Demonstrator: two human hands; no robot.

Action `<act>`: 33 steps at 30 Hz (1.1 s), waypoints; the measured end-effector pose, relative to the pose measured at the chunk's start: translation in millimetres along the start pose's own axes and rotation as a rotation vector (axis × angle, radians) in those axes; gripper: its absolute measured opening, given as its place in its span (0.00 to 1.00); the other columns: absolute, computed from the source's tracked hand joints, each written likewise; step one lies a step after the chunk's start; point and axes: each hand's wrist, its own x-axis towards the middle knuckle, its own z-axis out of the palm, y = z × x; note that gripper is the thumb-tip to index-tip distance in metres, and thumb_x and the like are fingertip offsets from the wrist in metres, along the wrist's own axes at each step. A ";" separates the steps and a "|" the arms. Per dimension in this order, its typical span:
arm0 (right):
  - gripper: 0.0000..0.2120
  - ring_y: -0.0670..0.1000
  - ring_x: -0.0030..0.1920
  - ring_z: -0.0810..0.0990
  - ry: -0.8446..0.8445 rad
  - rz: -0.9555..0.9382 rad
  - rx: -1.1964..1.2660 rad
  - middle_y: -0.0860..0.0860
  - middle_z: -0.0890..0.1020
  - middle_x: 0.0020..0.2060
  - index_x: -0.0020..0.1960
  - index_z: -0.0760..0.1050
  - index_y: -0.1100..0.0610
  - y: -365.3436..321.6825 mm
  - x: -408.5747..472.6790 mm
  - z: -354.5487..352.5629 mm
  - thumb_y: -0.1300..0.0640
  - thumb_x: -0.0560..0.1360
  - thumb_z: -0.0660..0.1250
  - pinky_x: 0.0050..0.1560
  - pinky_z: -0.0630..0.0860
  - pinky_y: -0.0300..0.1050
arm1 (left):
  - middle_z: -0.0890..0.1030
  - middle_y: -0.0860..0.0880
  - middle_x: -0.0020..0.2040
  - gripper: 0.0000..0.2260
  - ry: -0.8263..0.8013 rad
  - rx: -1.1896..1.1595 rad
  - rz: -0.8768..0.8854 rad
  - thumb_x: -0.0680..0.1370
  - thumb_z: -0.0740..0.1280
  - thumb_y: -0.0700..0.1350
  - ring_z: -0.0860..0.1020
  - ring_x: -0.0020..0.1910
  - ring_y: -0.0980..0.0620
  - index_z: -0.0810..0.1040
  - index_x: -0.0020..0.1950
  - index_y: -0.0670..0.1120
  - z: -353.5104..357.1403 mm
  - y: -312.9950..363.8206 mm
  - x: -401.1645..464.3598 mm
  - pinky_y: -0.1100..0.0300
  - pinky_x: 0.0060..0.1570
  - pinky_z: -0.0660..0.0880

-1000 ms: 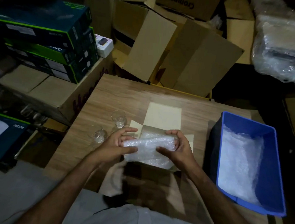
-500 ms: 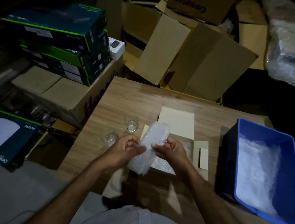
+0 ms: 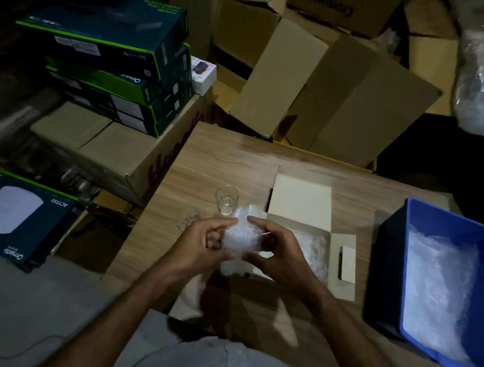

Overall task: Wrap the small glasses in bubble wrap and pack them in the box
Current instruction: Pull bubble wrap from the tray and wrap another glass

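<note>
Glass-sized bundle point(image 3: 241, 235) of bubble wrap sits between my two hands, held just above the near left corner of the box point(image 3: 302, 205). A second ago it lay long and flat across both palms; half a second ago I had it tipped up on end; now it is bunched into a tighter wad. I take that to mean the wrap is being closed round a glass, though in this dim light I cannot make out the glass inside. My left hand point(image 3: 204, 245) grips the wad from the left with curled fingers, and my right hand point(image 3: 273, 252) pinches it from the right, thumb underneath.

Inside the box, more wrap point(image 3: 313, 252) already lies to the right of my right hand, so some packing looks done. The lid stands open on the far side and a side flap point(image 3: 347, 264) lies out to the right.

Two bare glasses remain on the table point(image 3: 237, 159): one upright glass point(image 3: 226, 201) just beyond the wad, and a second glass point(image 3: 188, 219) partly hidden behind my left hand. Both stand close enough to knock when I lower the bundle.

Farther right is a blue bin point(image 3: 397, 253) holding spare wrap. Cartons crowd the floor to the left and beyond.
</note>
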 end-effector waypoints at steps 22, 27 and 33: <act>0.14 0.56 0.53 0.85 0.157 0.188 0.243 0.53 0.83 0.55 0.65 0.75 0.52 0.0 95.7 -5.5 0.57 0.80 0.70 0.47 0.85 0.56 | 0.73 0.49 0.70 0.47 0.141 0.658 -0.078 0.57 0.86 0.50 0.72 0.68 0.48 0.70 0.73 0.51 -46.3 -33.3 147.3 0.52 0.66 0.73; 0.13 0.58 0.52 0.85 0.125 0.254 0.324 0.56 0.83 0.56 0.63 0.76 0.58 0.6 103.6 -14.0 0.64 0.79 0.69 0.46 0.85 0.55 | 0.82 0.55 0.51 0.29 0.083 0.654 -0.094 0.57 0.85 0.51 0.81 0.50 0.53 0.78 0.55 0.54 -43.7 -42.4 167.6 0.56 0.47 0.80; 0.12 0.55 0.48 0.85 0.173 0.353 0.491 0.61 0.84 0.54 0.62 0.77 0.64 -5.8 104.2 -25.7 0.69 0.79 0.66 0.40 0.84 0.44 | 0.85 0.57 0.47 0.24 0.057 0.518 0.090 0.59 0.82 0.48 0.83 0.48 0.58 0.81 0.54 0.53 -42.1 -35.3 168.0 0.51 0.47 0.82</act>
